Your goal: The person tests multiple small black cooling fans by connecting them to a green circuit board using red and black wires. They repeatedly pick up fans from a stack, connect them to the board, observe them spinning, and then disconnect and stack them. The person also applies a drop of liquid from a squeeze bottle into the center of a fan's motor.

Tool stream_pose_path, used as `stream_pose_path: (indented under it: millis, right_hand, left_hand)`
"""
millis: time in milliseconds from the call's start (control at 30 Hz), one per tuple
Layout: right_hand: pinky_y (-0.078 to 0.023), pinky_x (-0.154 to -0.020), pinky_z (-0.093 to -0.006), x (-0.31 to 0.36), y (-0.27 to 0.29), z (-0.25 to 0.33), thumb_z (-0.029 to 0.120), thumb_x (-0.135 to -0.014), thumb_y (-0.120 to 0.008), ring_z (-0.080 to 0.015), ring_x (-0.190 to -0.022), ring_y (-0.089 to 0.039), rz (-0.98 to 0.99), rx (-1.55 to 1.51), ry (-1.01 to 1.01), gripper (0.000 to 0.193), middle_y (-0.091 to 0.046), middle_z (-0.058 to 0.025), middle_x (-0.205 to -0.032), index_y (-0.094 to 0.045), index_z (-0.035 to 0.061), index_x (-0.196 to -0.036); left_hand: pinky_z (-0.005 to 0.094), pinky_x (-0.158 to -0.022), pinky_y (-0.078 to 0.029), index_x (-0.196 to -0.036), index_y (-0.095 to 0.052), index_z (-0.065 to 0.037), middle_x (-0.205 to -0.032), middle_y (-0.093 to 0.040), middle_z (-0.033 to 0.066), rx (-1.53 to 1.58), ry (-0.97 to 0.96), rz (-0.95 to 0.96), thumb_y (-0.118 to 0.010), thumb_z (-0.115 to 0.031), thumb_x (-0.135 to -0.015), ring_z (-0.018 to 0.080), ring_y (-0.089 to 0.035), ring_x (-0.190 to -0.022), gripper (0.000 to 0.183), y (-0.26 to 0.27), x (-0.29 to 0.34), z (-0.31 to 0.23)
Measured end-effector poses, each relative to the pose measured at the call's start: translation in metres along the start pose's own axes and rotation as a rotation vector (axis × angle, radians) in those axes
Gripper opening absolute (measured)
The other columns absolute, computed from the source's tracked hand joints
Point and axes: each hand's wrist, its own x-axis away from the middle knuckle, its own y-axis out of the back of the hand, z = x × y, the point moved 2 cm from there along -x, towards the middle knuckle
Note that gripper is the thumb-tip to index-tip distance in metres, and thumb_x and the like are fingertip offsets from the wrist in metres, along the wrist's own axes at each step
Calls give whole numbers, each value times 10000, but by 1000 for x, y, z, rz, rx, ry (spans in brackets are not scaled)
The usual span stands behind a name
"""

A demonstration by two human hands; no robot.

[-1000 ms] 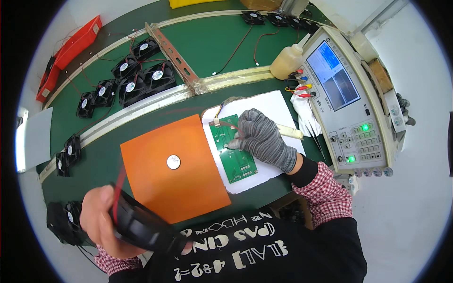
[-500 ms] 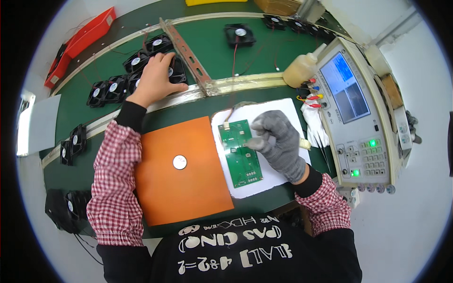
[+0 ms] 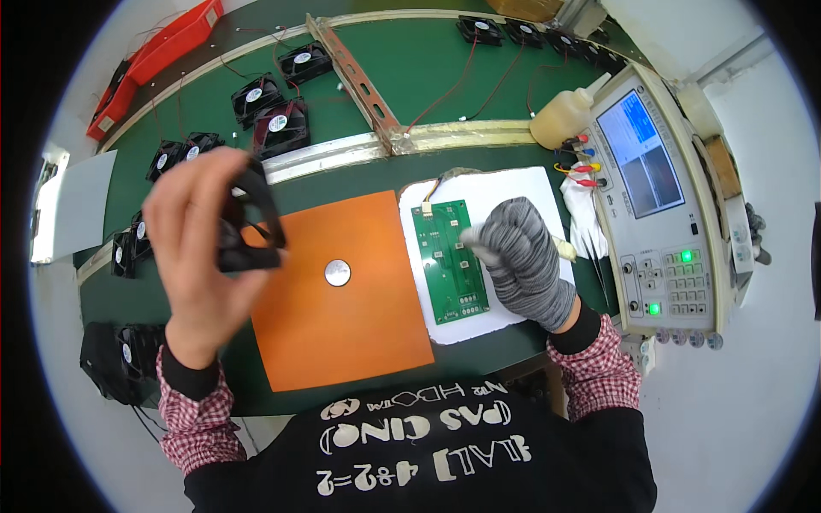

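Observation:
My left hand (image 3: 195, 252), bare, is raised over the left side of the bench. Its thumb and fingers grip a black square cooling fan (image 3: 250, 259) by its frame. My right hand (image 3: 528, 261), in a grey knitted glove, is curled closed at the right edge of a green circuit board (image 3: 453, 282); whether anything is inside the fingers is hidden. The board lies on a white sheet (image 3: 522, 184), with a cable plugged in at its top. A yellowish piece (image 3: 564, 250) shows beside the glove. Left of the board, a round silver disc (image 3: 338, 273) rests on an orange mat (image 3: 342, 342).
Several black fans (image 3: 280, 124) with wires lie beyond a metal rail (image 3: 470, 134). A slotted bar (image 3: 351, 73) crosses the far bench. At right stand a squeeze bottle (image 3: 560, 120), tweezers (image 3: 599, 265) and a test instrument (image 3: 654, 197). Red bins (image 3: 171, 47) are far left.
My left hand has lifted a fan from the group behind the rail and brought it nearer. My right hand's fingers have closed more, beside the board. The view has shifted slightly.

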Motion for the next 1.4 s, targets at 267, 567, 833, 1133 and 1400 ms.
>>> stream_pose_path:
  millis: [267, 567, 833, 1133, 1400]
  right_hand:
    - [-485, -878, -395, -21, -13, 32, 118, -818, -665, -295, -986, -553, 348, -172, -128, 180, -543, -114, -994, -658, 69, -991]
    - [-443, -1020, -383, -32, -1, 37, 96, -807, -677, -337, -1166, -541, 125, -153, -72, 662, -552, -160, -1271, -421, 79, -1417]
    - [-519, -748, -360, -2, 22, -1, 96, -835, -622, -291, -878, -613, 295, 303, -350, 227, -570, -116, -967, -696, 108, -1050]
    - [-510, -737, -315, -5, -10, -12, 23, -773, -729, -220, -806, -636, 108, -266, -563, 159, -632, -91, -855, -707, 28, -930]
    - [-516, -734, -329, 1, -16, -18, -82, -738, -663, -234, -814, -625, 126, -226, -329, 247, -621, -71, -863, -680, 64, -936]
  left_hand:
    - [464, -976, -401, -1167, -631, -119, -1143, -622, 68, 205, -534, 232, -796, -254, -628, 293, -546, -1107, 579, -16, 23, -47]
    - [470, -975, -393, -1170, -612, -102, -1136, -619, 73, 315, -328, 228, -753, -198, -653, 272, -547, -1084, 544, -25, 14, -42]
    - [391, -1040, -371, -1323, -526, -55, -1270, -551, 122, -96, 213, -54, -764, 3, -578, 321, -485, -1204, 784, -3, 6, 20]
    - [434, -1007, -378, -1326, -479, -29, -1263, -496, 140, 438, 120, 269, -938, -256, -448, 342, -483, -1135, 1016, -57, 39, -32]
    - [441, -997, -378, -1371, -461, -41, -1216, -504, 137, 698, 228, 485, -911, -388, -511, 350, -440, -1145, 1030, -65, 50, -25]
